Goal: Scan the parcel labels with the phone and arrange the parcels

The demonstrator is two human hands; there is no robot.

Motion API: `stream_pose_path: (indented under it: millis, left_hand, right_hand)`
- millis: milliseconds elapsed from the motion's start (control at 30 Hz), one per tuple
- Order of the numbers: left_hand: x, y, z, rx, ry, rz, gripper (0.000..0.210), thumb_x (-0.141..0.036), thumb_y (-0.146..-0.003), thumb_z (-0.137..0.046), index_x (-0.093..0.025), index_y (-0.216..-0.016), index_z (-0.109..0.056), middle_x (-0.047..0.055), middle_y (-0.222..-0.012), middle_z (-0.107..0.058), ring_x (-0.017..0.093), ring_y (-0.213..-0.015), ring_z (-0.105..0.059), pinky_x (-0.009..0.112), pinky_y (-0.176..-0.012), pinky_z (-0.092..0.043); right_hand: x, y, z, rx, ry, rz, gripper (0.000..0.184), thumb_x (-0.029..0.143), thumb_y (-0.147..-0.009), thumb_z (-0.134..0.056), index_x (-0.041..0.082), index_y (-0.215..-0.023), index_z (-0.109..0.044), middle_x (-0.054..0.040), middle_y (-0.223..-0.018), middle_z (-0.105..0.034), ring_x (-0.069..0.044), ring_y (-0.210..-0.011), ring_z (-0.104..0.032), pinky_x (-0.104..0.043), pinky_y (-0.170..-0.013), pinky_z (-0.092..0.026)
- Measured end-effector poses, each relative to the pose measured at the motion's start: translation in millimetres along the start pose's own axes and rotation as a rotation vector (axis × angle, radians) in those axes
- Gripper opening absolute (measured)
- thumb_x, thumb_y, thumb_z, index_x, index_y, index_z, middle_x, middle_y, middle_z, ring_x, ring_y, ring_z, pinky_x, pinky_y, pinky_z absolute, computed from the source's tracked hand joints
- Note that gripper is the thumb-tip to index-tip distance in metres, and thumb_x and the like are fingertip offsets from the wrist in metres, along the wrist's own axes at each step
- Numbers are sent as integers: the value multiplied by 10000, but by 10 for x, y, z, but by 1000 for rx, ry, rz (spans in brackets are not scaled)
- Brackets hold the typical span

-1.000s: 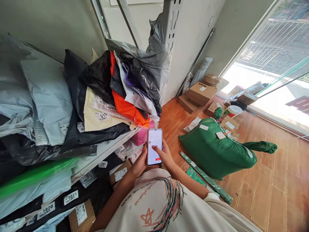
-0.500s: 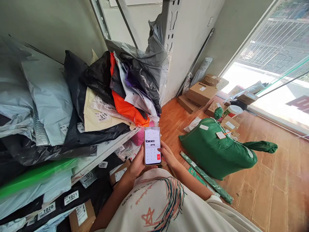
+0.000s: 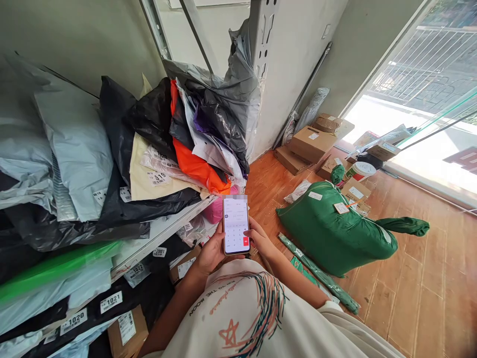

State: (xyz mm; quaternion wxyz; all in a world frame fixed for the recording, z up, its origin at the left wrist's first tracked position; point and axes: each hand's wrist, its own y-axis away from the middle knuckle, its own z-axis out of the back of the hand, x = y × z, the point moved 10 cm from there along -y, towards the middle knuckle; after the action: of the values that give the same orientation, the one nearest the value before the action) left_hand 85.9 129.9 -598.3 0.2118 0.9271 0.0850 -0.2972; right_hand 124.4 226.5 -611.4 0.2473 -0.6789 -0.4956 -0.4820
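Observation:
A smartphone [image 3: 235, 224] is held upright in front of my shirt, its lit screen showing a number keypad with a red key at the lower right. My left hand [image 3: 210, 250] grips its left side, the thumb along the edge. On the other side, my right hand [image 3: 260, 240] wraps the phone, with the thumb at the right edge of the screen near the keypad. Fingers behind the phone are mostly hidden. Just beyond it lie a pink parcel [image 3: 213, 211] and an orange parcel bag [image 3: 201, 171] on the shelf.
Shelves on the left hold grey parcel bags [image 3: 76, 149], black ones and a cream bag [image 3: 143, 174] with number labels. On the wooden floor at right lie a stuffed green sack [image 3: 331, 228] and a long wrapped roll [image 3: 320, 273]. Cardboard boxes [image 3: 312, 144] stand by the wall.
On the phone screen, a dark pop-up strip above the keypad has gone. Both hands keep their hold, and the view has shifted very slightly.

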Motion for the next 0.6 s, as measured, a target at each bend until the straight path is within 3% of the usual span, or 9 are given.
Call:
stream_pose_path:
  millis: [100, 167, 300, 500, 600]
  left_hand:
    - [6, 35, -36, 58, -30, 11, 990, -102, -737, -576, -443, -1557, -138, 45, -1540, -430, 322, -1234, -567, 504, -917, -567]
    - [-2, 59, -35, 48, -96, 5, 1065, -39, -697, -576, -454, -1558, -108, 52, -1543, -426, 320, -1221, -576, 481, -907, -575]
    - [44, 77, 33, -26, -202, 34, 1034, -72, -785, -618, -477, -1554, -59, 79, -1529, -443, 329, -1177, -603, 458, -840, -600]
    - [58, 28, -31, 79, -78, 12, 1031, -74, -726, -572, -457, -1556, -95, 64, -1540, -421, 317, -1195, -590, 473, -892, -581]
    - [85, 12, -36, 76, -47, 38, 1001, -93, -720, -553, -462, -1546, -125, 60, -1522, -436, 302, -1166, -606, 474, -877, -582]
  right_hand:
    - [5, 13, -2, -8, -16, -11, 517, 203, -704, -563, 235, -1214, -643, -20, -1173, -694, -266, -1088, -590, -356, -839, -505]
    - [8, 23, -1, -14, -24, -16, 510, 203, -705, -563, 236, -1206, -648, -17, -1161, -698, -262, -1070, -596, -348, -827, -504]
    - [11, 41, 2, -32, -39, -22, 491, 199, -706, -587, 238, -1190, -656, -8, -1128, -711, -244, -1007, -616, -322, -790, -498]
    - [-57, 21, 17, -108, -69, -50, 336, 354, -820, -636, 223, -1128, -654, -12, -972, -737, -196, -781, -641, -297, -687, -490]
    - [-71, 18, 26, -93, -92, -73, 339, 385, -782, -712, 230, -1078, -652, -4, -924, -743, -191, -748, -643, -301, -678, -502]
